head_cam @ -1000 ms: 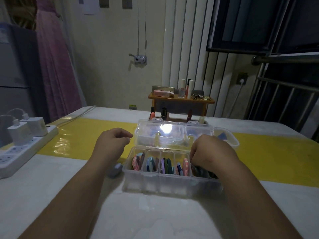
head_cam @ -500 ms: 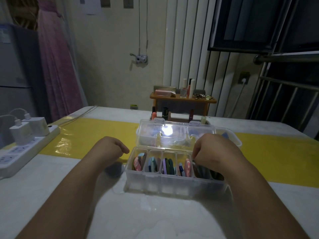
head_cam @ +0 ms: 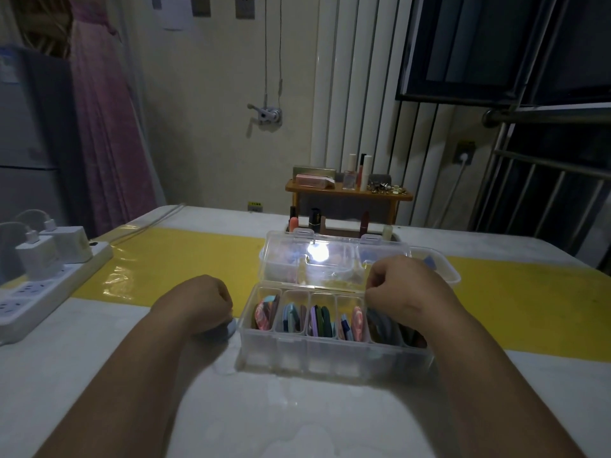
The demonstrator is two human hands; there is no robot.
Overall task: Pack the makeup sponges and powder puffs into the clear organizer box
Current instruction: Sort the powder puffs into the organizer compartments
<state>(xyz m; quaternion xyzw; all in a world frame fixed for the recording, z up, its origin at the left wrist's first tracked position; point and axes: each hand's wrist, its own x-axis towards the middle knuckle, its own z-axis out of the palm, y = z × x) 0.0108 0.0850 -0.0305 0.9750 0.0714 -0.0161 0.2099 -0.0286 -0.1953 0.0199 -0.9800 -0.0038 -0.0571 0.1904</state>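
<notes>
Clear organizer box [head_cam: 334,353] sits mid-tabletop [head_cam: 297,418], just in front of the yellow strip [head_cam: 185,259], with its lid [head_cam: 330,262] open and tipped back. The row of compartments is packed with sponges and puffs [head_cam: 320,320] standing on edge: pink patterned, blue, purple, green, dark ones. Right hand [head_cam: 403,287] is over the right-end compartments, fingers curled down inside; can't tell if it holds anything. Left hand [head_cam: 198,302] is fisted on the tabletop just left of the box, over a pale blue piece [head_cam: 230,327]; grip unclear. Second clear tray [head_cam: 446,276] is behind the lid. Power strip [head_cam: 49,289] is at the left edge.
</notes>
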